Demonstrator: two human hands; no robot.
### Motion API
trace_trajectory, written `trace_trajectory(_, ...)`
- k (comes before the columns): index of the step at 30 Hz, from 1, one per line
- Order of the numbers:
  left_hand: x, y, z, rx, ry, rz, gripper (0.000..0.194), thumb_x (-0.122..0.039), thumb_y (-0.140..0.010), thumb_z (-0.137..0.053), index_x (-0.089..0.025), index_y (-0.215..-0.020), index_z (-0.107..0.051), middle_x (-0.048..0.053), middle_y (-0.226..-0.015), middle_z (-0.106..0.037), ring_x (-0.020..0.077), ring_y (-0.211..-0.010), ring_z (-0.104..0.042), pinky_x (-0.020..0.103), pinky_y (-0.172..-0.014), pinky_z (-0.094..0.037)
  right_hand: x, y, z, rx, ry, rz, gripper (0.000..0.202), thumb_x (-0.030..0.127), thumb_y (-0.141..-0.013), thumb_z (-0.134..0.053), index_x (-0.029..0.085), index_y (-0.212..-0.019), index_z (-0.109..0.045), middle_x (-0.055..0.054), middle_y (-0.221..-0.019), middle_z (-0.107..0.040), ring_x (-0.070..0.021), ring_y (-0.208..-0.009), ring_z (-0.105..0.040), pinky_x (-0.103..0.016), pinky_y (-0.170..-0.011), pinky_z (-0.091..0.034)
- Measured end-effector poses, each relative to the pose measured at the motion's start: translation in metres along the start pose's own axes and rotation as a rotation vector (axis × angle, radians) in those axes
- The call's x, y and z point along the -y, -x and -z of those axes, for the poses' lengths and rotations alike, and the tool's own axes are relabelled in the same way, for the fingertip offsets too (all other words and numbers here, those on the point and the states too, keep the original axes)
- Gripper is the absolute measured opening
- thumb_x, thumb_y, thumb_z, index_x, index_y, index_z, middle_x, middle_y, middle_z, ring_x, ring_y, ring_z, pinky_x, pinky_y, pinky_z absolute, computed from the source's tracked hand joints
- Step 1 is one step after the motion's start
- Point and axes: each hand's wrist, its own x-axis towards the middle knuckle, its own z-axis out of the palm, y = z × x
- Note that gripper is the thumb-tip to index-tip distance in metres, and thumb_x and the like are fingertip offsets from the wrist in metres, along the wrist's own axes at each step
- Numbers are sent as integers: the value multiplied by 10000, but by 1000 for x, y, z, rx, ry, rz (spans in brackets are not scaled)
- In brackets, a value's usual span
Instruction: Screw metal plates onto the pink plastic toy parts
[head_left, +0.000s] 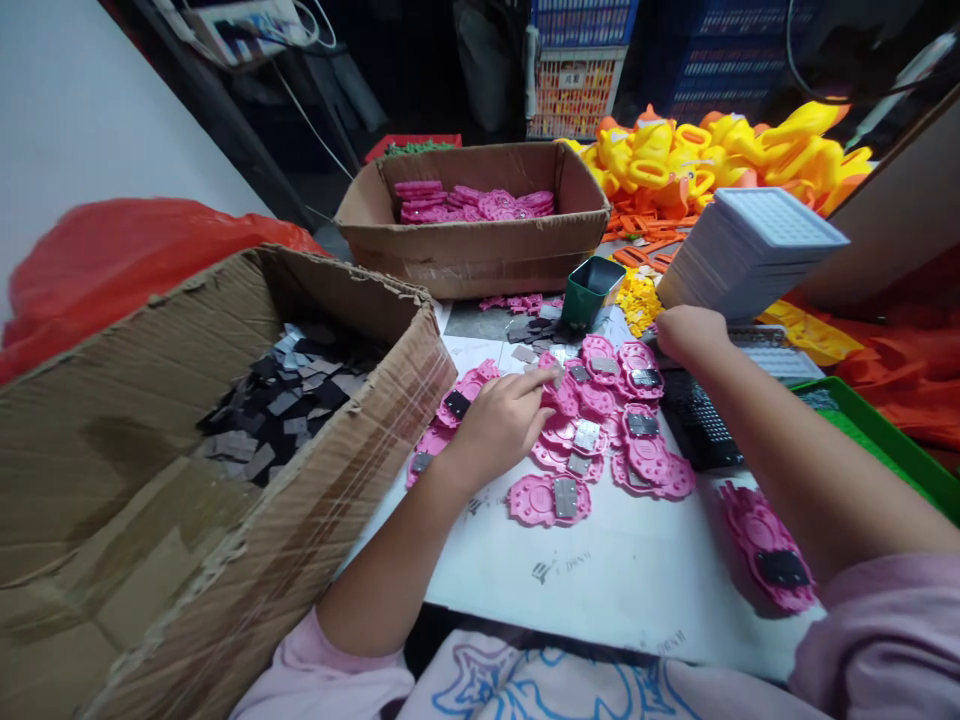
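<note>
My left hand [504, 420] reaches over the pink plastic parts [592, 400] in the middle of the table. Its thumb and forefinger are close together at one part, and I cannot make out anything between them. Several of the pink parts carry grey or black rectangular plates [566, 497]. Curled in, my right hand [691, 333] is in front of the stack of white trays [750, 250], above the yellow pieces and the dark tray [701, 420]; its fingertips are hidden. A single pink part with a black plate [769, 550] lies below my right forearm.
An open cardboard box [345, 430] with dark and grey plates stands at left. Behind the parts are a second box [472, 250] of pink pieces and a green cup [591, 295]. Yellow toys [697, 155] pile up at the back right; a green tray [889, 440] lies right.
</note>
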Motion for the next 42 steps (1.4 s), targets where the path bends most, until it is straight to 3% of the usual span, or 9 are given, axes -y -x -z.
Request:
trace_trajectory(4, 4, -2, 6, -138, 128, 1, 103, -146, -887, -498, -114, -914, -593, 141, -1222, -588, 220, -1133, -566, 391, -988, -475, 8, 16, 30, -131, -289, -5, 177, 195, -752, -618, 61, -867, -632, -136, -929, -570, -243, -998, -529, -433, -929, -410)
trace_trajectory(8, 3, -2, 14, -295, 204, 32, 79, -140, -876, -518, -121, -909, -587, 144, -1211, -583, 203, -1154, -553, 357, -1019, -464, 33, 66, 45, -264, -777, 92, 274, 272, -789, -554, 125, -1009, -629, -82, -914, -587, -129, -815, -545, -245, -752, -444)
trace_trajectory(17, -12, 3, 8, -401, 309, 43, 400, -170, -872, -529, -128, -1268, -490, 155, -1332, -472, 221, -1169, -535, 376, -1016, -484, 77, 148, -9, 91, -1731, 273, 549, 596, -706, -625, 162, -1011, -483, -81, -1061, -529, -128, -908, -561, -282, -777, -525)
trace_trajectory(22, -22, 10, 4, -359, 359, 35, 395, -186, -864, -539, -137, -1255, -524, 153, -1293, -503, 235, -1150, -550, 384, -994, -501, 91, 156, -6, 242, -1916, 338, 529, 560, -698, -663, 151, -982, -484, -70, -972, -541, -118, -851, -560, -285, -768, -527)
trace_trajectory(28, -29, 12, -1, -631, 761, 177, 231, -360, -874, -493, -215, -1012, -608, 90, -1259, -497, 211, -1009, -620, 397, -841, -553, 70, 166, -12, 94, -1824, 337, 445, 518, -774, -628, 129, -975, -550, -53, -838, -534, -47, -667, -478, -143, -564, -414)
trace_trajectory(30, -31, 8, -4, -454, 1099, 384, 412, -521, -867, -443, -216, -1127, -539, 118, -1288, -492, 229, -1012, -619, 386, -786, -556, 62, 172, -15, 99, -1728, 386, 370, 464, -798, -621, 134, -962, -592, -63, -863, -553, -50, -673, -488, -136, -550, -398)
trace_trajectory(35, -26, 2, -12, 527, 1783, 726, 830, -750, -819, -246, -79, -1250, -475, 175, -910, -683, 274, -726, -676, 388, -584, -540, 57, 179, -20, 124, -1575, 504, 214, 354, -800, -628, 165, -897, -653, -55, -901, -581, -78, -781, -552, -164, -680, -462)
trace_trajectory(39, -17, 2, -12, 523, 1960, 745, 563, -489, -826, -447, -112, -1243, -489, 155, -891, -703, 294, -698, -689, 309, -482, -500, 59, 175, -24, -34, -1748, 374, 218, 373, -785, -657, 189, -902, -642, -51, -1129, -542, -116, -1069, -522, -196, -875, -470)
trace_trajectory(42, -17, 0, -7, 505, 2032, 781, 559, -459, -801, -408, -68, -1180, -534, 182, -920, -693, 315, -789, -686, 337, -565, -509, 57, 169, -26, -3, -2042, 190, 314, 412, -741, -702, 199, -942, -591, -51, -1051, -560, -102, -945, -560, -193, -770, -501)
